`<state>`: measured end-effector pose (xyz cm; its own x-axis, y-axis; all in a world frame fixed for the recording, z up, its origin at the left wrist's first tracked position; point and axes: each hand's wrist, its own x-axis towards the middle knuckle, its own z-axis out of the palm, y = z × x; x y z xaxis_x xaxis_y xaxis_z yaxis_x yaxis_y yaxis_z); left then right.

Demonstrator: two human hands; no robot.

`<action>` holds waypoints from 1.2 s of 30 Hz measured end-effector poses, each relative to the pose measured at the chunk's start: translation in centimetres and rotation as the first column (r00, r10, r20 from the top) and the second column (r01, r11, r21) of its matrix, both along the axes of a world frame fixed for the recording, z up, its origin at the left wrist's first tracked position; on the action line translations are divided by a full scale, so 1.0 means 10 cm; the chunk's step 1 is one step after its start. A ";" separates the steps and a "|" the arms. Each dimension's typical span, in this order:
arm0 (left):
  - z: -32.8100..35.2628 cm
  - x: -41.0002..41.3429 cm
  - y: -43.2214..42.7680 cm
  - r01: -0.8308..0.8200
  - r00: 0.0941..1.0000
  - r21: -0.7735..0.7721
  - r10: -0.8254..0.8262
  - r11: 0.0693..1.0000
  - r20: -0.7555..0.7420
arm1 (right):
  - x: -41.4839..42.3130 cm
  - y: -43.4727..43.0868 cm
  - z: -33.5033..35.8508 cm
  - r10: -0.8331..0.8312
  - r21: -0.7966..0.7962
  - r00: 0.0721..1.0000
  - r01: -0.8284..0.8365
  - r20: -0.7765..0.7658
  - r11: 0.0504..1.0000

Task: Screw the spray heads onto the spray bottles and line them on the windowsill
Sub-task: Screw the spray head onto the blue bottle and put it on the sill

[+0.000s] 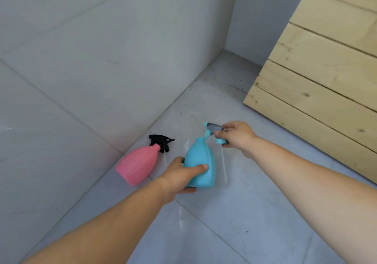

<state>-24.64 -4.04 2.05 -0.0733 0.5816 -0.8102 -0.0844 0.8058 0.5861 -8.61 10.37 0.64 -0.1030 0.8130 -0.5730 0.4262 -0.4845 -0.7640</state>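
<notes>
Blue bottle (201, 162), spray head (214, 130) unattached.
My left hand (179, 177) clamps bottle; right hand (237, 136) fingers pinch head.

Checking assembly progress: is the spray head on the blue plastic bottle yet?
Off. The right hand holds the blue-and-grey spray head beside the blue plastic bottle, its neck bare.

Blue spray bottle (201, 165) upright, uncapped; blue spray head (214, 131) just beside neck. Pink spray bottle (138, 162) tilted; black spray head (161, 140) at neck.
</notes>
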 end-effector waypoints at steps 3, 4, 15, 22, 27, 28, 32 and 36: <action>0.30 0.09 0.00 0.031 0.999 0.085 -0.033 0.996 0.019 | 0.16 0.06 0.55 -0.073 0.115 0.994 0.082 -0.083 0.990; 0.40 0.12 0.00 0.048 0.999 0.113 -0.050 0.992 0.014 | 0.22 0.07 0.75 -0.093 0.153 0.989 0.110 -0.114 0.982; 1.73 0.37 -0.30 0.190 0.981 0.397 -0.190 0.898 -0.040 | 0.67 -0.17 2.98 -0.192 0.442 0.872 0.404 -0.450 0.801; 2.32 0.43 -0.65 0.266 0.964 0.484 -0.230 0.833 -0.134 | 0.75 -0.69 3.55 -0.171 0.435 0.851 0.414 -0.496 0.799; 2.68 0.42 -0.78 0.277 0.961 0.548 -0.230 0.789 -0.155 | 0.78 -1.17 3.66 -0.058 0.370 0.869 0.268 -0.491 0.890; 2.74 0.40 -0.80 0.283 0.959 0.560 -0.237 0.779 -0.156 | 0.78 -1.24 3.65 -0.037 0.353 0.869 0.239 -0.494 0.904; 3.01 0.34 -0.92 0.315 0.948 0.585 -0.283 0.748 -0.147 | 0.81 -1.50 3.68 0.042 0.342 0.865 0.153 -0.500 0.927; 3.17 0.25 -1.04 0.322 0.942 0.592 -0.313 0.739 -0.122 | 0.83 -1.61 3.81 0.093 0.357 0.850 0.117 -0.519 0.927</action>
<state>-22.18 -14.46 33.76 0.1957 0.9360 -0.2925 0.1246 0.2721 0.9542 -0.34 -5.73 38.71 -0.2872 0.9525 -0.1012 -0.0867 -0.1310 -0.9876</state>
